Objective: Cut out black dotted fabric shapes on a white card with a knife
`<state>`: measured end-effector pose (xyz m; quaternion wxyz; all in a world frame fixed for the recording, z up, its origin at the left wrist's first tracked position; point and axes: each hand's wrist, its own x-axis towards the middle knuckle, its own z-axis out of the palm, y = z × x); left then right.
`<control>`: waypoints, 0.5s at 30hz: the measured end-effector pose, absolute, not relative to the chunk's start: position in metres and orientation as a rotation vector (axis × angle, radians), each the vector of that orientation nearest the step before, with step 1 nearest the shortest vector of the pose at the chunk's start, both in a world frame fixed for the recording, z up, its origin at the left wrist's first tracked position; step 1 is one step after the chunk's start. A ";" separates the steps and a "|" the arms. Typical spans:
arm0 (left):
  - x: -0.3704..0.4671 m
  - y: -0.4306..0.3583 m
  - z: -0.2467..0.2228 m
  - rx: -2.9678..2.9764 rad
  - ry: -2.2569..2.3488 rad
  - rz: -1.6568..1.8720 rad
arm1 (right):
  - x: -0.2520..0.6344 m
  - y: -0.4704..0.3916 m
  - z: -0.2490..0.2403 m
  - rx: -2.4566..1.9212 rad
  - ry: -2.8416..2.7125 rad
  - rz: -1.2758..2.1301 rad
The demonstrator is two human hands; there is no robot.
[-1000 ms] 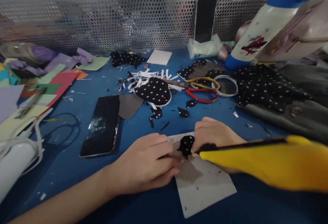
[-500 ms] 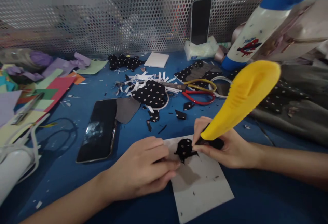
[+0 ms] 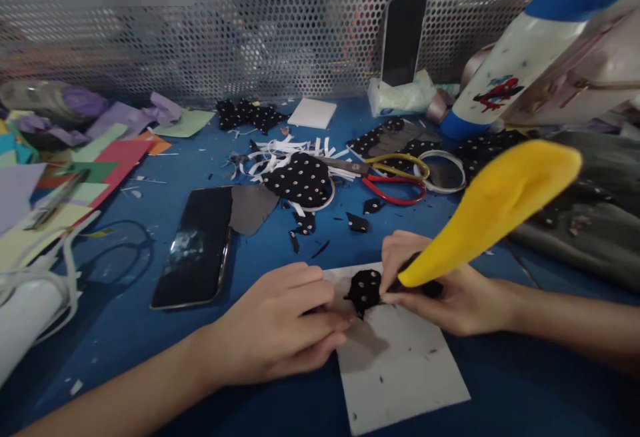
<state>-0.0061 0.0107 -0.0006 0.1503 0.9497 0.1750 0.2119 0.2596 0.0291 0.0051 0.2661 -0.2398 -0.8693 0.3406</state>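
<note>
A small black dotted fabric piece (image 3: 365,290) with ragged edges lies on a white card (image 3: 407,364) in front of me. My left hand (image 3: 290,324) rests with curled fingers on the card's left edge, fingertips close to the fabric; whether anything is between them is hidden. At the fabric's right side, my right hand (image 3: 445,290) is closed around the dark lower end of a yellow-handled tool (image 3: 490,210). Its yellow handle leans up to the right, and its tip is hidden by my fingers.
Behind the card lie fabric scraps (image 3: 357,222), a dotted round piece (image 3: 300,180) and scissors (image 3: 395,187). A phone (image 3: 195,247) lies left; another phone (image 3: 404,40) stands behind. Coloured papers (image 3: 107,174) are far left, a bottle (image 3: 520,57) back right.
The yellow handle has tilted lower toward the right. My right hand has shifted slightly, its fingertips now at the fabric's lower right edge. The whole view has moved a little.
</note>
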 end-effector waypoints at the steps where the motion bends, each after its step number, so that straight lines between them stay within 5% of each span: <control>1: -0.006 0.011 -0.001 2.720 0.504 0.602 | 0.260 0.029 0.005 -0.642 -2.302 0.952; 15: -0.006 0.011 -0.001 2.729 0.495 0.581 | 0.258 0.029 0.004 -0.935 -2.192 0.820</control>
